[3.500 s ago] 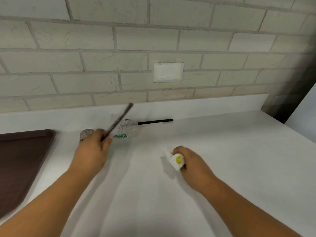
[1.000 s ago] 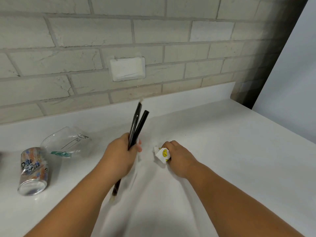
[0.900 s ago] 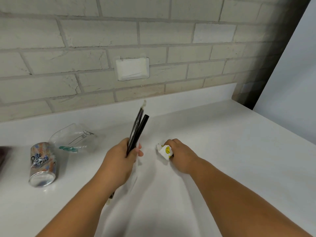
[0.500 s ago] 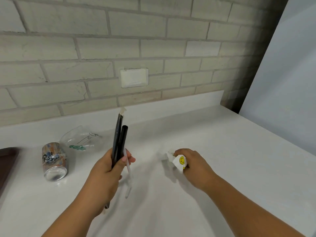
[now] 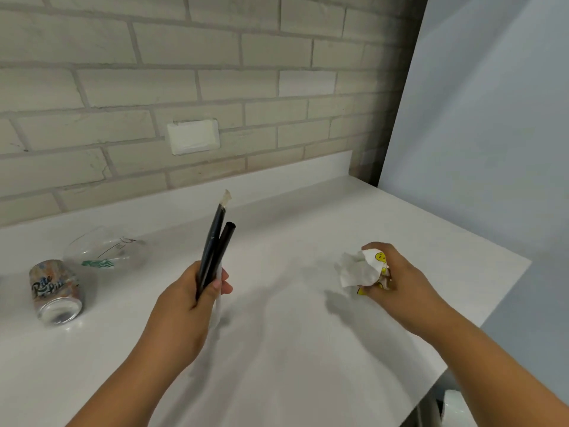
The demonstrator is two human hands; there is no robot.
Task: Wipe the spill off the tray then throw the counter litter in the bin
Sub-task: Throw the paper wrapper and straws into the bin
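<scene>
I'm working from the dented aluminium drink can, which lies on its side on the white tabletop with its round end towards me. Touching it or just behind it, I can't tell which, lies a clear plastic cup with a green logo, also on its side.

To the right of the can, my left hand is curled round two thin black drinking straws, gripped low so most of their length stands up and tilts away from me. One has a scrap of clear wrapper at its tip. I'd judge them light, slick and springy, so a mid-length grip suits them.

Further right, well apart from the can, my right hand is closed on a crumpled white paper napkin printed with yellow smiley faces. It looks soft and nearly weightless, safe to squeeze hard.

The can should be light and prone to rolling, so I'd take it across the body. The cup looks thin and crushable, so I'd pinch its rim. The tray isn't in view.
</scene>
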